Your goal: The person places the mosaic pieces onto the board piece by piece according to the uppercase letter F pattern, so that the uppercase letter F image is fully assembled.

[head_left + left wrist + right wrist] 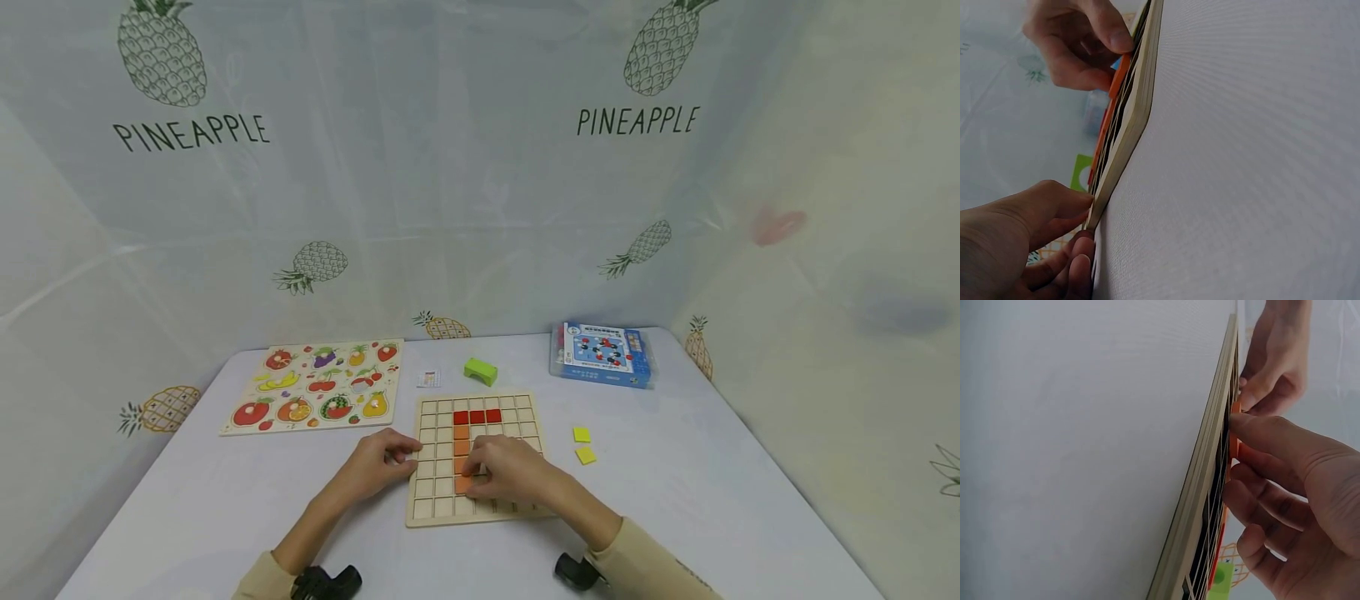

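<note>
A wooden grid board (435, 521) lies on the white table. Three red tiles (477, 417) form a row near its top, and several orange tiles (461, 432) run down a column below them. My right hand (510, 468) pinches the lowest orange tile (462, 485) between thumb and finger, at the board's surface. At the left edge of the board, my left hand (375, 463) grips the rim, thumb and fingers on either side, as the left wrist view shows. The right hand covers part of the grid.
Two yellow tiles (582, 434) lie right of the board. A green block (481, 371) and a small printed card (429, 379) sit behind it. The fruit puzzle board (311, 387) is at the back left, and a blue boxed set (603, 356) at the back right.
</note>
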`<state>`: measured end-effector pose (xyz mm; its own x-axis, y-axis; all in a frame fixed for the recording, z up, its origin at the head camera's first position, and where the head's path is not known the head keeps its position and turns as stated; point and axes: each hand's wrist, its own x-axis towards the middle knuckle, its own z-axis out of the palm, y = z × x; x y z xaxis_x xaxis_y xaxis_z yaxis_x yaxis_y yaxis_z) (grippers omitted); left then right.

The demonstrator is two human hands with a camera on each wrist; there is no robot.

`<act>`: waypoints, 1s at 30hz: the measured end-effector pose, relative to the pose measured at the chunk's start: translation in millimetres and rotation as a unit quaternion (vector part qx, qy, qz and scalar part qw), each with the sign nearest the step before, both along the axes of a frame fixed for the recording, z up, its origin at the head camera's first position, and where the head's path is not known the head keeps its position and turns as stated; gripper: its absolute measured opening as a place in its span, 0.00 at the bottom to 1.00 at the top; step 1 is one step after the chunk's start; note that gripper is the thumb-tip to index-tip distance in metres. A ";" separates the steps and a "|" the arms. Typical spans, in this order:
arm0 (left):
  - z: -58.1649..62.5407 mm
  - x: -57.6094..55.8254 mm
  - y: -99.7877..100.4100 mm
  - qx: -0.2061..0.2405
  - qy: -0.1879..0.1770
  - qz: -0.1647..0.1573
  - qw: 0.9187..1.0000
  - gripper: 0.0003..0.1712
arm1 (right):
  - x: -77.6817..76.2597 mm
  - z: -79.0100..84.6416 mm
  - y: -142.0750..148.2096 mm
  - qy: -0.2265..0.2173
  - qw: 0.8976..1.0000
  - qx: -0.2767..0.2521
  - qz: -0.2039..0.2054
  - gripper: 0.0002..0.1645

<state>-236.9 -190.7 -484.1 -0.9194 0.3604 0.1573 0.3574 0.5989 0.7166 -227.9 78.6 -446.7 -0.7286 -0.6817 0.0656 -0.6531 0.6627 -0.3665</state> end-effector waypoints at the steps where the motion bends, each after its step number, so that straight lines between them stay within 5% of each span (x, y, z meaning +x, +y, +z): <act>1: -0.1 -0.3 0.0 0.002 0.002 -0.001 1.000 0.13 | 0.1 0.1 -0.4 0.002 1.000 0.001 -0.001 0.10; 30: -1.8 -0.5 -0.3 -0.003 0.001 0.003 1.000 0.13 | -1.0 6.1 16.8 -0.009 1.000 -0.018 -0.010 0.14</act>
<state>-237.4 -191.0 -485.9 -0.9217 0.3550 0.1566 0.3543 0.6055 0.7127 -228.9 95.4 -440.6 -0.7439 -0.6639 0.0771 -0.6327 0.6624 -0.4011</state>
